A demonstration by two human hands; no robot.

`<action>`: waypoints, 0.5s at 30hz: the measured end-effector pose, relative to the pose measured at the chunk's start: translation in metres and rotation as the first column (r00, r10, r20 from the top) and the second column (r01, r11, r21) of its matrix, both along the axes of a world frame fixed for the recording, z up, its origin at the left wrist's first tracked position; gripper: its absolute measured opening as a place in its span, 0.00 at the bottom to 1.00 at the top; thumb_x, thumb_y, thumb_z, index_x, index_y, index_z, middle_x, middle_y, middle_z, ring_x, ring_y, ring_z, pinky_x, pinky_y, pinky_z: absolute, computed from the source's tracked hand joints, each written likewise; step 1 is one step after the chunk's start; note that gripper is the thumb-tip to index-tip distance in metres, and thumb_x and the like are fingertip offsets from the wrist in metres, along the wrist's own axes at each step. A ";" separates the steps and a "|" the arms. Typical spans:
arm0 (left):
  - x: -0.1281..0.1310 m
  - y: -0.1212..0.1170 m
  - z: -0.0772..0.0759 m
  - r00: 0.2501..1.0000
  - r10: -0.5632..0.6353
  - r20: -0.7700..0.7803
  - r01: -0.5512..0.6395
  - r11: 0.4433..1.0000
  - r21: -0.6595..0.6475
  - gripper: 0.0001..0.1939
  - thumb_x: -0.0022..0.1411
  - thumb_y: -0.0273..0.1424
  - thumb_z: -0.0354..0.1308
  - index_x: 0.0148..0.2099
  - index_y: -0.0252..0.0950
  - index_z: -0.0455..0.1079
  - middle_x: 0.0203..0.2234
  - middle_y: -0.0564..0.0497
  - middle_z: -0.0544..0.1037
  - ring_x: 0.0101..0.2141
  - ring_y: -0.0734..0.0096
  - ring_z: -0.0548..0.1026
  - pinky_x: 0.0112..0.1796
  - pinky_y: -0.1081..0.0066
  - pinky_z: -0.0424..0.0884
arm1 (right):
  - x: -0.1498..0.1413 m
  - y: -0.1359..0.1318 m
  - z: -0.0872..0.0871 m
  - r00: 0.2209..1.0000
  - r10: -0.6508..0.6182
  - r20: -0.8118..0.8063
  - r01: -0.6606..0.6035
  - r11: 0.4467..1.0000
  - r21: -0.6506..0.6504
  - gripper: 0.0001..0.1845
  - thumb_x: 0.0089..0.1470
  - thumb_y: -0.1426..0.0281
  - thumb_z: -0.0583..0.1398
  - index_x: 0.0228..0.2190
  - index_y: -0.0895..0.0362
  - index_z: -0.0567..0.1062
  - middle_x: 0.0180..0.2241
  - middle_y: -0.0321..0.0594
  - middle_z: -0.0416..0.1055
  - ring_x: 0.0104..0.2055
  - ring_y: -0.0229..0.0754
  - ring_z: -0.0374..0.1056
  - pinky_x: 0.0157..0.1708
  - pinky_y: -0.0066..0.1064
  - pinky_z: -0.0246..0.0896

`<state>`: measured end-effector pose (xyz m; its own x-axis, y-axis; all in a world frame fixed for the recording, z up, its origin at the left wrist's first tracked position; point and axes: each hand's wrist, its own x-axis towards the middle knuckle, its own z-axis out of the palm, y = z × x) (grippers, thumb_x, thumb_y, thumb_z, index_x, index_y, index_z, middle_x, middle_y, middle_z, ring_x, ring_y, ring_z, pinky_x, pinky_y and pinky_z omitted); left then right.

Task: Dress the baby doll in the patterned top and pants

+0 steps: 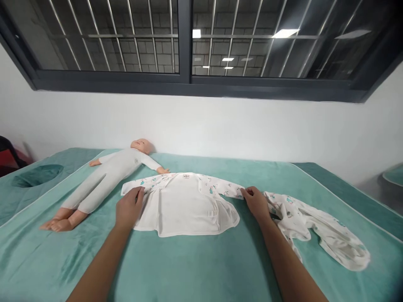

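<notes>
A white baby top (185,203) with small printed figures lies spread flat on the teal bed cover (195,268), sleeves out to both sides. My left hand (129,207) pinches its left sleeve near the shoulder. My right hand (256,203) is closed on the end of its right sleeve. A baby doll (103,180) in a pale grey suit lies on its back to the left of the top, head toward the wall. A matching pair of white printed baby trousers (317,230) lies crumpled to the right of my right hand.
The bed runs up to a white wall (220,130) under a barred dark window (189,42). A darker teal cover with a round hollow (37,174) lies at the far left. Something red and black (8,157) sits at the left edge.
</notes>
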<state>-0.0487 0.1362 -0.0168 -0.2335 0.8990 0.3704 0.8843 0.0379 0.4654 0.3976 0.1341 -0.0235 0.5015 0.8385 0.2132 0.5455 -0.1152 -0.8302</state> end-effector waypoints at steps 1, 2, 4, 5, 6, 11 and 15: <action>0.000 0.001 0.000 1.000 0.005 -0.003 -0.005 1.000 -0.008 0.20 0.68 0.40 0.43 0.46 0.38 0.74 0.44 0.48 0.81 0.46 0.58 0.76 0.40 0.67 0.65 | 0.000 0.001 0.000 0.999 0.009 -0.042 -0.008 0.999 0.032 0.16 0.45 0.54 0.60 0.22 0.53 0.67 0.20 0.33 0.65 0.25 0.40 0.59 0.28 0.31 0.49; 0.001 0.002 0.000 1.000 0.006 -0.008 -0.006 1.000 -0.018 0.20 0.68 0.40 0.43 0.46 0.38 0.74 0.44 0.48 0.81 0.45 0.57 0.76 0.40 0.67 0.65 | -0.001 0.004 -0.001 0.996 0.022 -0.089 -0.016 0.998 0.064 0.17 0.46 0.53 0.59 0.23 0.53 0.67 0.20 0.33 0.64 0.25 0.40 0.59 0.27 0.31 0.50; 0.000 0.003 -0.001 1.000 0.009 -0.020 -0.010 0.999 -0.047 0.20 0.68 0.40 0.43 0.47 0.38 0.73 0.44 0.47 0.81 0.44 0.57 0.76 0.39 0.67 0.65 | -0.001 0.011 -0.001 0.982 0.053 -0.180 -0.030 0.992 0.126 0.18 0.47 0.51 0.57 0.25 0.53 0.65 0.20 0.32 0.64 0.24 0.39 0.59 0.26 0.30 0.53; 0.000 0.004 -0.001 1.000 0.012 -0.025 -0.014 0.998 -0.063 0.20 0.68 0.41 0.43 0.47 0.38 0.73 0.43 0.47 0.81 0.43 0.57 0.76 0.39 0.67 0.65 | -0.001 0.017 -0.001 0.974 0.070 -0.217 -0.036 0.987 0.155 0.19 0.48 0.50 0.57 0.25 0.53 0.64 0.20 0.32 0.63 0.23 0.39 0.60 0.26 0.30 0.54; 0.000 0.005 -0.002 0.999 0.015 -0.029 -0.017 0.997 -0.077 0.20 0.68 0.41 0.43 0.47 0.39 0.73 0.43 0.47 0.81 0.43 0.57 0.76 0.38 0.66 0.65 | 0.000 0.023 -0.001 0.965 0.088 -0.247 -0.043 0.982 0.182 0.19 0.47 0.50 0.57 0.25 0.53 0.64 0.20 0.31 0.63 0.23 0.38 0.60 0.26 0.30 0.55; 0.001 0.006 0.000 1.000 0.028 -0.006 -0.029 0.994 -0.106 0.19 0.67 0.40 0.43 0.46 0.40 0.74 0.42 0.47 0.81 0.42 0.57 0.76 0.36 0.67 0.65 | 0.009 0.055 -0.001 0.937 0.191 -0.294 -0.101 0.950 0.295 0.17 0.42 0.55 0.61 0.26 0.53 0.64 0.26 0.35 0.71 0.27 0.39 0.65 0.29 0.30 0.61; 0.003 0.006 0.002 0.999 0.040 0.023 -0.037 0.994 -0.103 0.19 0.67 0.40 0.44 0.45 0.40 0.74 0.41 0.48 0.81 0.41 0.57 0.76 0.36 0.67 0.65 | 0.015 0.074 -0.010 0.942 0.228 -0.247 -0.137 0.931 0.338 0.12 0.43 0.61 0.58 0.29 0.54 0.66 0.41 0.43 0.76 0.35 0.42 0.71 0.36 0.35 0.67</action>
